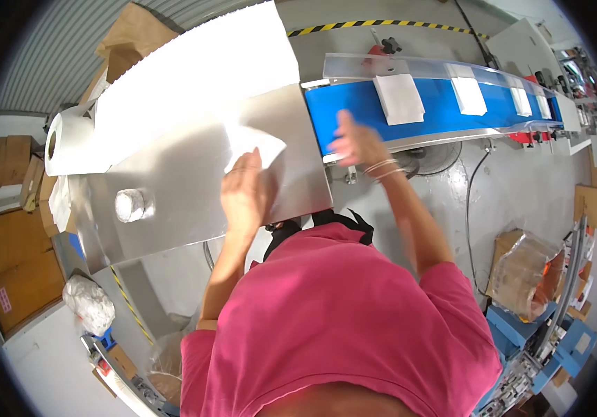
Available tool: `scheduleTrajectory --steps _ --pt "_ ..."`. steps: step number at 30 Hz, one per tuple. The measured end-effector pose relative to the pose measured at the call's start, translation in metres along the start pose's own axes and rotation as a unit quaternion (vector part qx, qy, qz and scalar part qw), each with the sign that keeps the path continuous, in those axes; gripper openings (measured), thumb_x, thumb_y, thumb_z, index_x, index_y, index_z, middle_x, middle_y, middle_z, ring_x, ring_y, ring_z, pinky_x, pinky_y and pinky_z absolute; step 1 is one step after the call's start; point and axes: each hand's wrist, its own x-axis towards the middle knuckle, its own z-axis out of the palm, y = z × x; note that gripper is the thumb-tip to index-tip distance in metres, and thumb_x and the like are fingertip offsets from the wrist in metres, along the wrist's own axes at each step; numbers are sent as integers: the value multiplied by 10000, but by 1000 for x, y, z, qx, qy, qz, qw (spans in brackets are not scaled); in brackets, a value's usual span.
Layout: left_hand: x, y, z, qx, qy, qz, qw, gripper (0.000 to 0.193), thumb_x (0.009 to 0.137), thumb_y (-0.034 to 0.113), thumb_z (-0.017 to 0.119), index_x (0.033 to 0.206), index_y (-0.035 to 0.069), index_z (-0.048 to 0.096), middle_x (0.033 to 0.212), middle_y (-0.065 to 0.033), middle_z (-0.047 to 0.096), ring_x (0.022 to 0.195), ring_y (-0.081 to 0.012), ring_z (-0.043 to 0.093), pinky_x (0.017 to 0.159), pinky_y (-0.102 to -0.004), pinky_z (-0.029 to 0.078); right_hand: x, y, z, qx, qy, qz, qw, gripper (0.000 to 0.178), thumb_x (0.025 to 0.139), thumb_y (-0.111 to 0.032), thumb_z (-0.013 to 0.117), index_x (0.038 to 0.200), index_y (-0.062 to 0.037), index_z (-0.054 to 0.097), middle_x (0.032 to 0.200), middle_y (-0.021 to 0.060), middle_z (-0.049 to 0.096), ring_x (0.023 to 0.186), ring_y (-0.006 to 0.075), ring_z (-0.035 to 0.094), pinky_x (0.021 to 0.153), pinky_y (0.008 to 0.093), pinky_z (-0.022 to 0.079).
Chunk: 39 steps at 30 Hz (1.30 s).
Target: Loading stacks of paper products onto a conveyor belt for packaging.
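Observation:
My left hand (245, 194) is over the steel table, its fingers closed on the near edge of a small white paper sheet (262, 144); the thumb is hidden. To the right, my right hand (360, 144) is raised at the near end of the blue conveyor belt (350, 104). It is a little blurred, its fingers apart, and it holds nothing. A folded white paper piece (399, 99) lies on the belt beyond that hand. Farther along the belt is another white piece (469, 94), with more behind it.
A long bright-white stack (201, 76) with a jagged edge spans the back of the steel table (194, 208). A white roll (69, 142) stands at its left end, near a small clear round object (130, 205). A clear guard rail (354, 66) runs along the belt's far side.

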Motion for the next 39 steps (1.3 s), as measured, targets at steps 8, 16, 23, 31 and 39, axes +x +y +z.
scheduleTrajectory --steps 8,16,23,31,39 --pt "12 36 45 95 -92 165 977 509 784 79 586 1283 167 535 1383 -181 399 1310 -372 343 1039 -523 291 46 12 -4 61 -58 -164 983 328 833 -123 573 1143 -19 566 947 51 608 869 125 584 660 259 487" --pt "-28 -20 7 4 -46 -48 998 413 744 103 639 1149 51 576 1271 -234 459 1203 -397 432 963 -515 365 101 26 -73 -680 358 -229 597 608 817 -142 526 1338 94 320 1378 263 389 1296 371 361 1095 432 266" --pt "-94 -104 -81 101 73 -165 978 281 756 157 658 1017 78 591 1168 -153 526 1167 -315 462 968 -472 360 21 -36 51 -524 406 -516 543 530 794 -40 421 1320 26 428 1252 235 518 1147 382 501 987 447 385" --pt "-259 -201 -271 185 260 -381 868 198 798 127 651 986 71 628 1100 -111 584 1067 -280 526 876 -402 400 -53 18 478 -318 -77 -721 611 487 860 -81 425 1330 43 390 1270 236 511 1168 338 523 984 400 423" --pt "-409 -264 -392 230 317 -504 770 269 799 100 649 1060 57 603 1088 -108 594 1018 -287 545 854 -389 407 -153 155 834 -247 -617 -281 692 524 840 86 417 1354 0 372 1333 174 476 1210 255 491 1031 354 375"
